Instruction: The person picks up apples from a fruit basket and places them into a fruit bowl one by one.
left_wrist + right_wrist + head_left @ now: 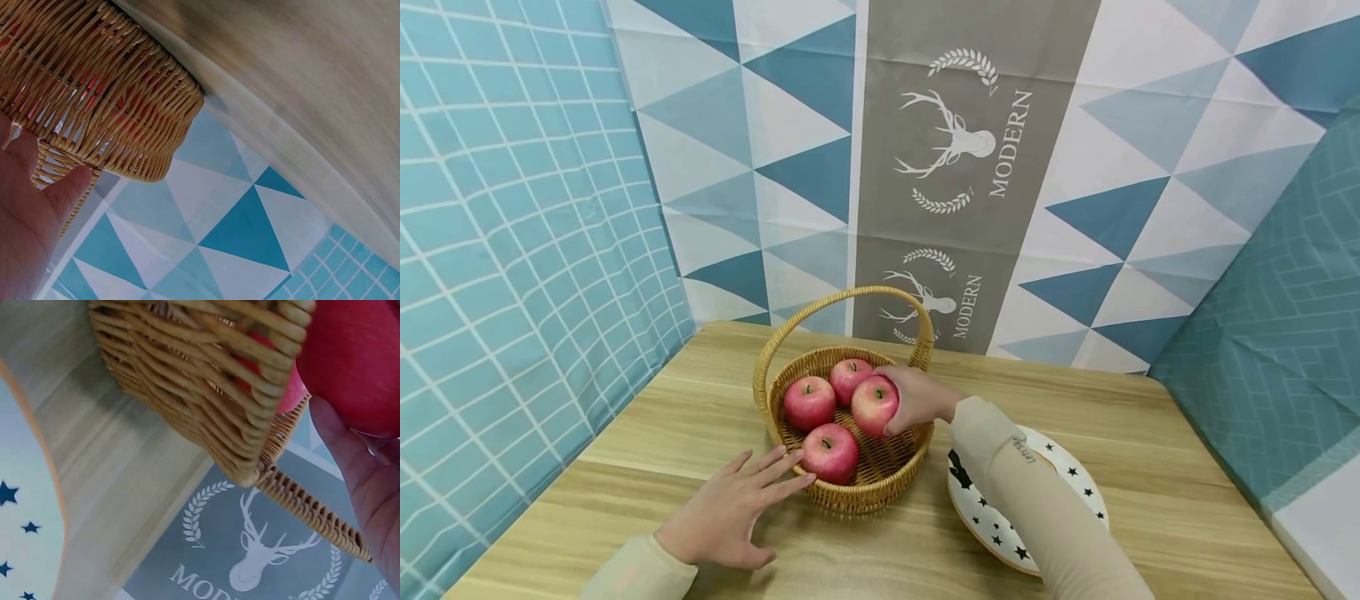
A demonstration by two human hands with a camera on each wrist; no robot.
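In the head view my right hand grips a red apple at the right side of a wicker basket. The right wrist view shows that held apple above the basket's rim, with the thumb against its side. More apples sit inside the basket: one at the front, one at the left and one at the back. My left hand has its fingers spread, with the fingertips right at the basket's front left rim. From the left wrist, the woven wall shows close to those fingers.
A white plate with black stars and an orange line lies right of the basket, partly under my right forearm. The basket's tall arched handle rises over the apples. Patterned cloth walls stand behind and beside the wooden table.
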